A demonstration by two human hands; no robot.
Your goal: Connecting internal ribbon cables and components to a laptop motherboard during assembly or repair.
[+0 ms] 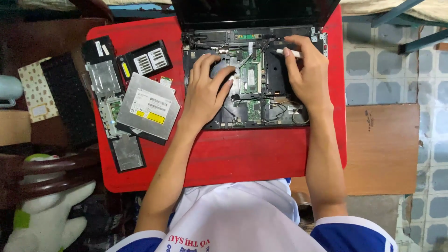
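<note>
An opened laptop base (254, 79), its circuit boards exposed, is set at twelve o'clock on a red table (242, 154). The left hand (205, 91) is laid flat on the base's left half, fingers spread over a round fan. A slim white tool (288, 52) is pinched in the right hand (308, 70) at one o'clock. A silver optical drive (149, 108) and removed black cover panels (114, 100) are seen at ten o'clock.

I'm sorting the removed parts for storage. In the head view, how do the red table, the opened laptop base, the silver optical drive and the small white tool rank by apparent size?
1. red table
2. opened laptop base
3. silver optical drive
4. small white tool, mostly hidden in the right hand, so its full length is unsure.
</note>
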